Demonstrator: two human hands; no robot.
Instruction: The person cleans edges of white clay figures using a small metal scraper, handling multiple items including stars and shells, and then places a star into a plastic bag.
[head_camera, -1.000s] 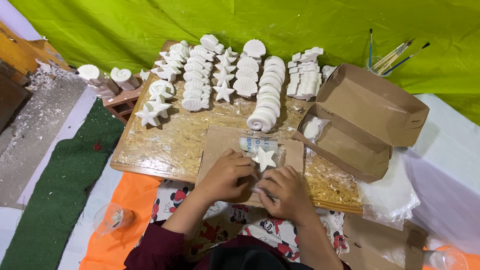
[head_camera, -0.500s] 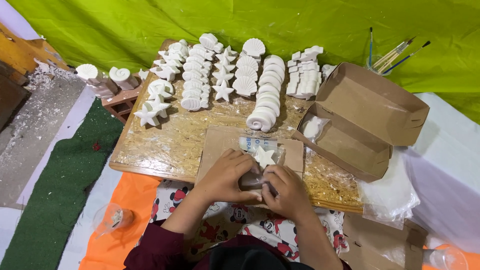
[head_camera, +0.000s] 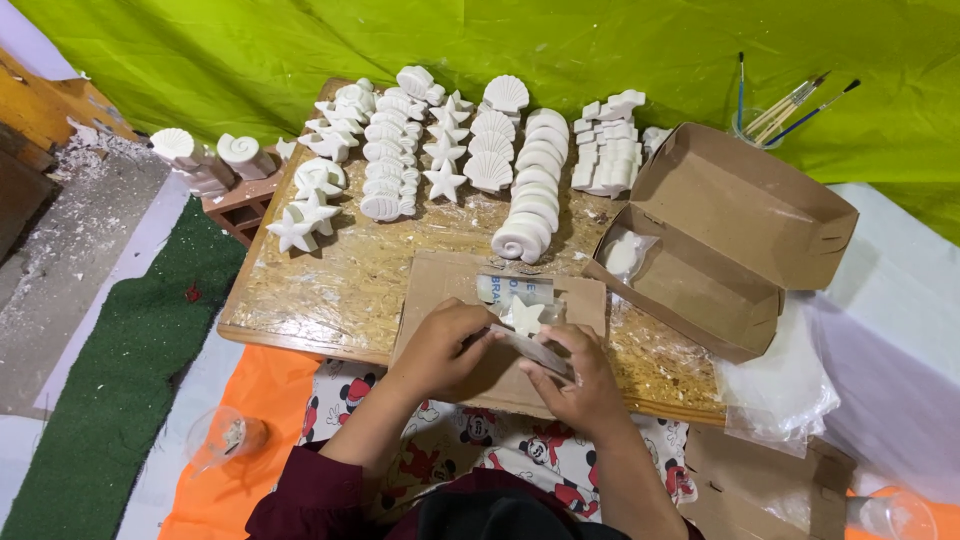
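A small white star-shaped plaster piece (head_camera: 522, 316) lies in a clear plastic wrap (head_camera: 520, 300) on a flat brown cardboard sheet (head_camera: 440, 280). My left hand (head_camera: 440, 348) and my right hand (head_camera: 575, 375) both pinch the near edge of that plastic wrap, fingers closed on it, just in front of the star. The cardboard sheet rests on a wooden board (head_camera: 340, 290) at its near edge.
Rows of white plaster shells and stars (head_camera: 450, 140) fill the board's far half. An open brown cardboard box (head_camera: 730, 235) stands at the right with a wrapped piece inside. Paintbrushes in a cup (head_camera: 775, 110) stand behind it. A plastic cup (head_camera: 225, 440) sits at lower left.
Both hands drew closer together and lifted the near edge of the plastic wrap around the star; the star shifted slightly within the wrap.
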